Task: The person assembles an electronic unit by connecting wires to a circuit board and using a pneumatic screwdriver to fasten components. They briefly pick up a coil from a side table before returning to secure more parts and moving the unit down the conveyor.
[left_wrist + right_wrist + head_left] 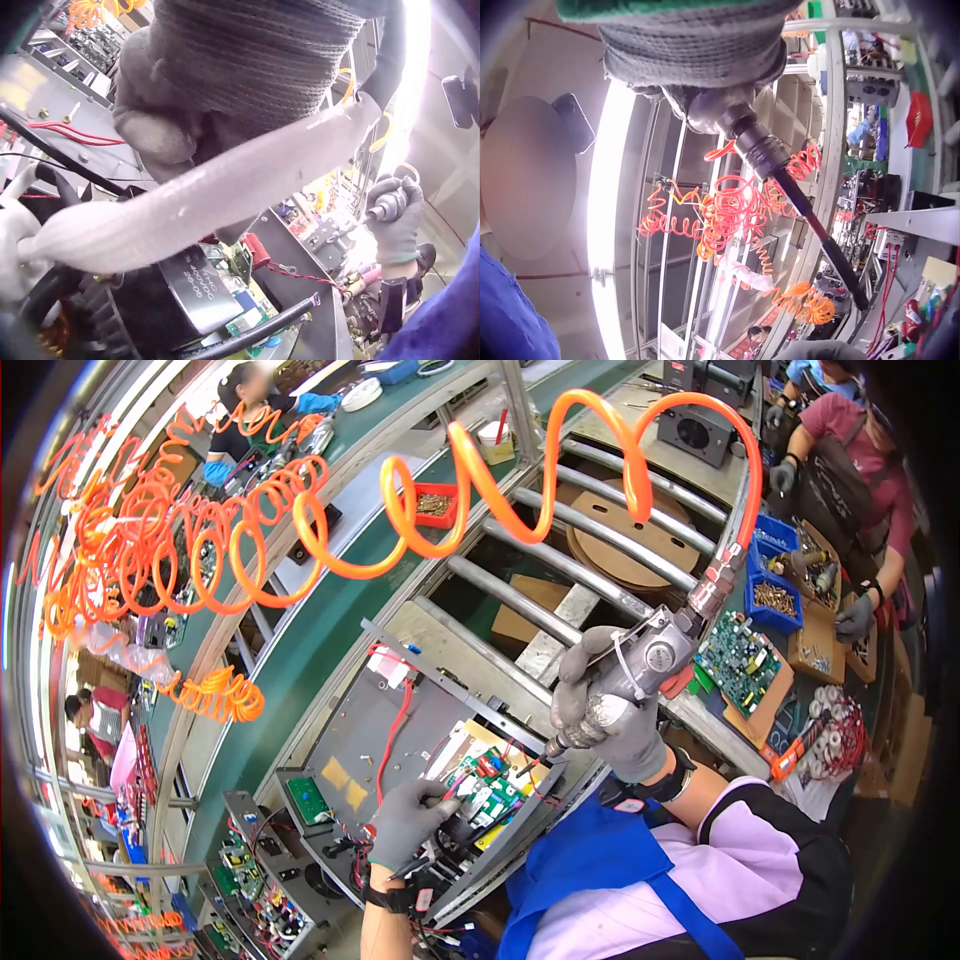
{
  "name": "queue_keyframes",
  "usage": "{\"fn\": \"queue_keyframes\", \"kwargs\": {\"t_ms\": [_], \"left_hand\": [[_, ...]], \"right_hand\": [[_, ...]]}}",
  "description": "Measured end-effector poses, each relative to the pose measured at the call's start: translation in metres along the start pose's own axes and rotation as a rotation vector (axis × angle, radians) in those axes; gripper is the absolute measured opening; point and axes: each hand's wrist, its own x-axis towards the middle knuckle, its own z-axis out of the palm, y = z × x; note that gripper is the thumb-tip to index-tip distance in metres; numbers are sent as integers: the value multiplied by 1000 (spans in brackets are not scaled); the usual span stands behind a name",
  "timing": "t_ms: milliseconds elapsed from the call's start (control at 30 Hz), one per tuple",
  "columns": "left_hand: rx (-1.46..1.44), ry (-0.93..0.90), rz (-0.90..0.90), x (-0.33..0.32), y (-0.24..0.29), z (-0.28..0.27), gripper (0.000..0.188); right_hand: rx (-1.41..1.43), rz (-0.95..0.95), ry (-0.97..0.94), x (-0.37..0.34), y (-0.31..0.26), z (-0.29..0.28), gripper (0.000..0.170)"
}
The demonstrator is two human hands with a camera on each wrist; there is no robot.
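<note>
- Blue apron (590, 870), worn over a pale pink and black top, lower right of the head view.
- Right hand (625, 735), grey glove, black strap at the wrist: fingers wrapped round the screwdriver.
- Screwdriver (655, 655), metal-bodied, held tilted; hose end up and to the right, bit down and to the left over the circuit board. Whether the bit touches cannot be told.
- Hose (480, 470), orange, coiled, joined to the screwdriver and stretched across the upper part of the head view.
- Left hand (410, 825), grey glove, at the near side of the circuit board. Its fingertips are hidden, so it cannot be told whether they grasp anything.
- Circuit board (490, 785), green, crowded with parts, inside the metal case.
- Metal case (345, 725), grey, open-topped, loose screws on its floor.
- Red wire (395, 735), running through the case towards the left hand.
- Black block (199, 289), white lettering on top, beside the board parts.
- Pale tube (202, 195), crossing the left wrist view in front of the glove.
- Red tray (435, 522) of screws, on the green surface (300, 660).
- Metal rollers (575, 574), in a row beyond the case.
- Second circuit board (740, 660), green, right of the screwdriver.
- Person in a maroon shirt (825, 425), gloved, far right.
</note>
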Motion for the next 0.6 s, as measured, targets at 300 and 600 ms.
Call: {"fn": "queue_keyframes", "kwargs": {"t_ms": [300,600], "left_hand": [[-220,-92,-33,9,-15,-22,30],[-94,303,-175,-38,-37,-51,22]], "right_hand": [[-125,86,40,-12,-29,-33,52],[-1023,367,36,-14,-36,-107,34]]}}
